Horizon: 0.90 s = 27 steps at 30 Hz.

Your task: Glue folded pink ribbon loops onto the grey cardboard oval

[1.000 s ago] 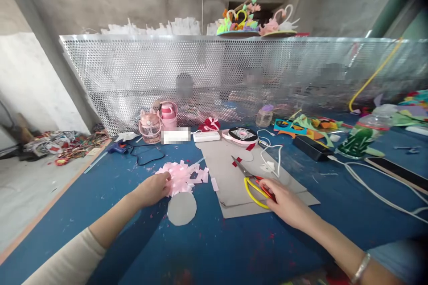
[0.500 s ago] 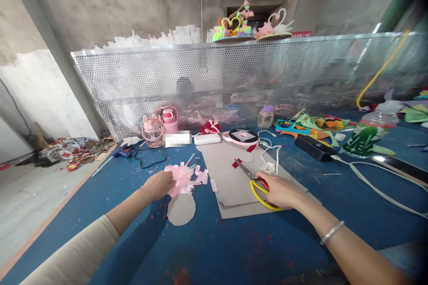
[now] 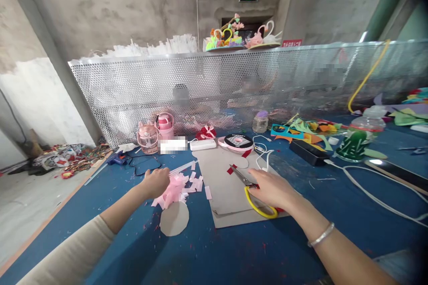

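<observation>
My left hand is closed at the near end of clear glue sticks, beside a loose heap of pale pink paper pieces. A round grey cardboard disc lies just in front of the heap. My right hand grips scissors with yellow and red handles; its fingers partly cover the handles. The blades point up and left over a grey cardboard sheet, close to a small red scrap.
Behind the sheet sit a roll of pink ribbon and a white box-like device. A blue glue gun lies at left, near pink bottles. At right are a black box, cables and a green-labelled bottle. A perforated metal panel borders the back.
My left hand has moved from the pink paper pieces up to the glue sticks, which now lie at a flatter angle. My right hand has slid slightly forward along the scissors. The view has tilted a little.
</observation>
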Available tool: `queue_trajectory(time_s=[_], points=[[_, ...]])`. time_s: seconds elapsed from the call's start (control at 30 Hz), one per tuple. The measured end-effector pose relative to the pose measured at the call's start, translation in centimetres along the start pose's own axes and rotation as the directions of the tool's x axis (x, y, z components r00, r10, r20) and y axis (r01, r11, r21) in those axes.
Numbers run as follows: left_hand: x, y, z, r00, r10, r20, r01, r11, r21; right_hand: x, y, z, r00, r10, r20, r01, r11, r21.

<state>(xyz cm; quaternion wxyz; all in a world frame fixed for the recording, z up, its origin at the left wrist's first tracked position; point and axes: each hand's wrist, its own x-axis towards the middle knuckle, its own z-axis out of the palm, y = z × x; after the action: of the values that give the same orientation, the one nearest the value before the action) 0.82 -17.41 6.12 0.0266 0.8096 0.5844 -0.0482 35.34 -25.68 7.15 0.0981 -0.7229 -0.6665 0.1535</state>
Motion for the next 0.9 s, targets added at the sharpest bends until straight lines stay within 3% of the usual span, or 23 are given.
queue_trajectory(time_s=[0.13, 0.23, 0.33, 0.43, 0.53, 0.67, 0.77, 0.83, 0.9], points=[[-1.0, 0.1, -1.3, 0.996, 0.092, 0.012, -0.090, 0.987, -0.129, 2.3, -2.7, -0.4, 0.990, -0.102, -0.097, 0.128, 0.937, 0.324], [-1.6, 1.6, -1.7, 0.982, 0.186, 0.001, -0.183, 0.962, -0.201, 4.5, -4.3, 0.7, 0.984, -0.139, -0.109, 0.177, 0.795, 0.580], [-1.9, 4.0, -1.5, 0.958, 0.286, 0.008, -0.277, 0.934, -0.227, 5.3, -5.2, 2.4, 0.975, -0.222, -0.006, 0.146, 0.623, 0.769], [-2.0, 6.2, -1.0, 0.911, 0.411, 0.035, -0.391, 0.888, -0.243, 4.8, -4.9, 3.5, 0.949, -0.303, 0.089, 0.074, 0.489, 0.869], [-1.6, 7.1, -0.7, 0.863, 0.502, 0.054, -0.475, 0.844, -0.249, 4.0, -3.4, 3.2, 0.922, -0.349, 0.168, -0.005, 0.424, 0.906], [-0.4, 6.2, -1.2, 0.898, 0.440, -0.023, -0.435, 0.876, -0.210, 3.6, -1.1, 1.8, 0.858, -0.406, 0.313, -0.121, 0.433, 0.893], [0.3, 5.4, -1.6, 0.927, 0.360, -0.101, -0.373, 0.908, -0.191, 3.9, -0.8, 2.1, 0.906, -0.341, 0.250, -0.113, 0.374, 0.920], [0.2, 5.4, -1.4, 0.924, 0.367, -0.107, -0.381, 0.904, -0.192, 4.3, -1.2, 2.7, 0.957, -0.247, 0.154, -0.068, 0.324, 0.944], [-0.2, 5.9, -1.1, 0.905, 0.418, -0.081, -0.426, 0.882, -0.202, 4.5, -1.5, 3.1, 0.978, -0.185, 0.100, -0.038, 0.309, 0.950]])
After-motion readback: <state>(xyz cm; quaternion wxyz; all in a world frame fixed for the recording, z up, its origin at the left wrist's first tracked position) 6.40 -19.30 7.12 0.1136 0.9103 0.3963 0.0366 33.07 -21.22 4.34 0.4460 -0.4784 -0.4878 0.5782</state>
